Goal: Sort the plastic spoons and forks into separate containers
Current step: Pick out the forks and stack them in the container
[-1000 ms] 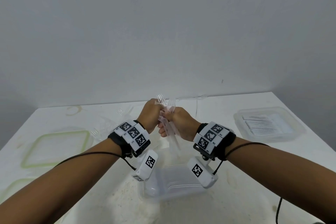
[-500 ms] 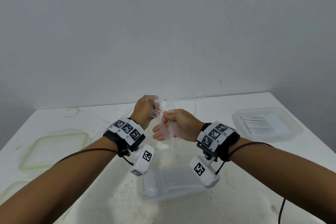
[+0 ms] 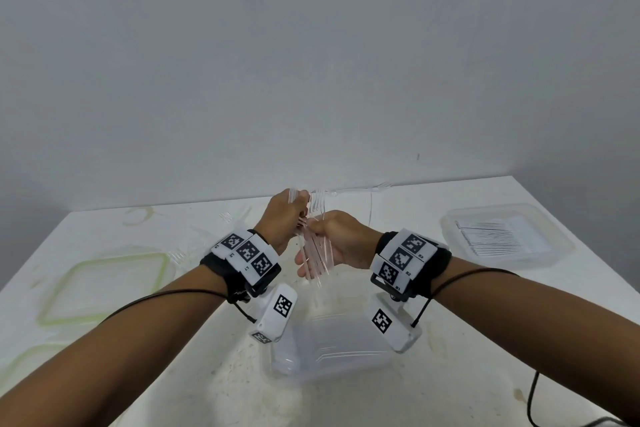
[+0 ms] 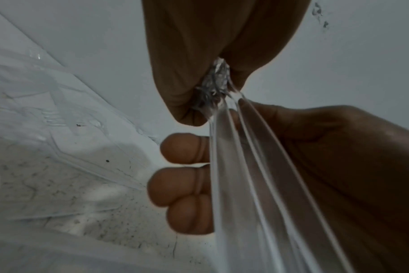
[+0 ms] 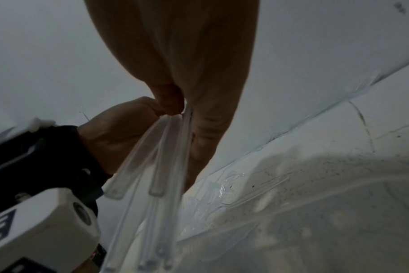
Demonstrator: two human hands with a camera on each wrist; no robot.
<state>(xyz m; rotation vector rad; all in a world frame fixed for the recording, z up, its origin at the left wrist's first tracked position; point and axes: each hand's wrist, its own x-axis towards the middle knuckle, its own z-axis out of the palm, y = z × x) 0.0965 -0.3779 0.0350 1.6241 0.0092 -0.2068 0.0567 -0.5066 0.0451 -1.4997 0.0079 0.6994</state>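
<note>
Both hands meet above the table's middle and share a bundle of clear plastic forks [image 3: 316, 248]. My left hand [image 3: 292, 215] pinches the bundle near the tines, which stick up past its fingers. My right hand [image 3: 330, 236] holds the handles, thumb on top and fingers curled beneath. In the left wrist view the left hand [image 4: 199, 61] squeezes the fork heads [image 4: 216, 83], and the handles [image 4: 243, 166] run down across the right hand's fingers [image 4: 182, 177]. The right wrist view shows the handles [image 5: 161, 153] fanned out below the right hand [image 5: 187, 55]. A clear container [image 3: 332, 354] with cutlery sits below the hands.
A second clear container [image 3: 502, 239] with stacked cutlery stands at the right. Two green-rimmed lids [image 3: 104, 284] [image 3: 20, 367] lie at the left. Loose forks [image 3: 227, 217] [image 3: 180, 255] lie on the white table [image 3: 485, 340]; another fork [image 3: 379, 185] rests by the back wall.
Half a second ago the left hand had drawn a little away with some forks. Now both hands are closed together on the bundle again, and the handles fan out.
</note>
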